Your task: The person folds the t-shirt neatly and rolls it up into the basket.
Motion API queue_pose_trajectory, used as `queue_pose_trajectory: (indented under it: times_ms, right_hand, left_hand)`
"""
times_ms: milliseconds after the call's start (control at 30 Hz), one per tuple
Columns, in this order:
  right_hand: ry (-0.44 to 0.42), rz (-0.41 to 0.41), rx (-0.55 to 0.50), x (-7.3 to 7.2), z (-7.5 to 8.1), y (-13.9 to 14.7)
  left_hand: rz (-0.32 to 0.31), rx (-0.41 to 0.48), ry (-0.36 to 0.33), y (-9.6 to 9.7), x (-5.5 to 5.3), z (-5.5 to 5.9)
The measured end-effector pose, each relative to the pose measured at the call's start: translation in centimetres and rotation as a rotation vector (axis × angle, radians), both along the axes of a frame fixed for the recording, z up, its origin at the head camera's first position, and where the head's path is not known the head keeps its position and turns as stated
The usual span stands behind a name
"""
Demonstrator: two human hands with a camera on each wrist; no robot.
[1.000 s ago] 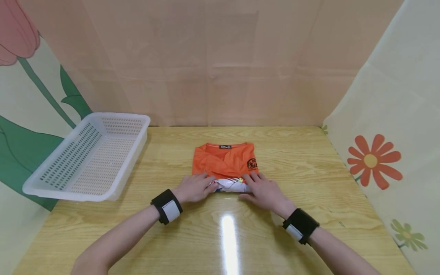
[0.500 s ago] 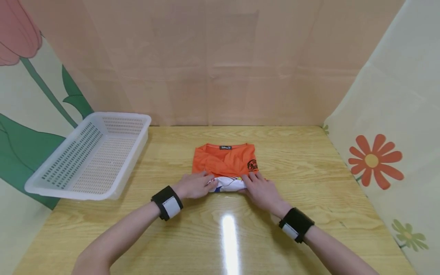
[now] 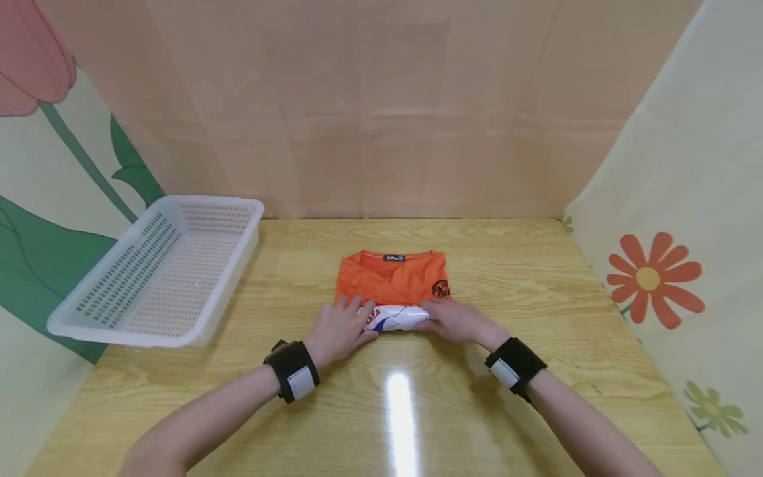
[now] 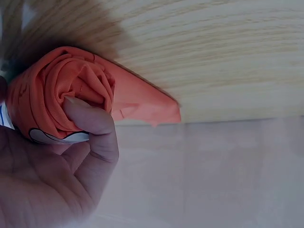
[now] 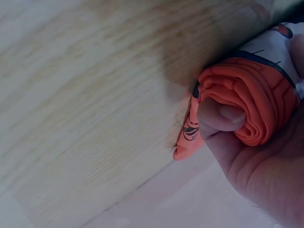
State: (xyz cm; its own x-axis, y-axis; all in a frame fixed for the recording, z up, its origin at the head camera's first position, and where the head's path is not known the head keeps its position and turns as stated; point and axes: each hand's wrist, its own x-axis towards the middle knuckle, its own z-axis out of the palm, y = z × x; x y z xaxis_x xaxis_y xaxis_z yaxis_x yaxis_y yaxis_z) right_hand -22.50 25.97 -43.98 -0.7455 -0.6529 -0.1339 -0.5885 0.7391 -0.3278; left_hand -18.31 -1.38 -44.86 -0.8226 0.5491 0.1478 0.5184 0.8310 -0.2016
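An orange T-shirt [image 3: 395, 281] lies on the table, its near part wound into a thick roll whose white printed side [image 3: 401, 318] faces up. Its flat far part shows a collar with a dark label and black lettering at the right. My left hand [image 3: 338, 329] grips the roll's left end; in the left wrist view a bent finger [image 4: 102, 128] presses on the spiral of cloth. At the other end, my right hand [image 3: 461, 321] holds the roll, with a curled finger [image 5: 219, 116] against the layered end in the right wrist view. Some fingertips are hidden.
A white perforated plastic basket [image 3: 232, 278] stands at the left of the wooden table [image 3: 507, 265]. A plain pinkish cloth [image 3: 381, 119] hangs behind the table, and flower-printed cloths [image 3: 650, 165] flank it.
The roll has turned, so red lettering now shows on its white side near my left hand. My left fingers are more spread, and my right hand lies at a flatter angle along the roll's end.
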Motion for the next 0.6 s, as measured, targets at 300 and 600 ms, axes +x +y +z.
queue_pose_trajectory:
  times_ms: [300,600]
  right_hand:
    - [-0.064,0.016,0.007,-0.3,0.6,0.2]
    - [0.131,-0.125,0.124,2.1,-0.4,0.0]
  left_hand:
    - [-0.038,0.090,-0.160,0.1,-0.5,0.4]
    - [0.025,0.157,-0.482,-0.1,-1.9,1.4]
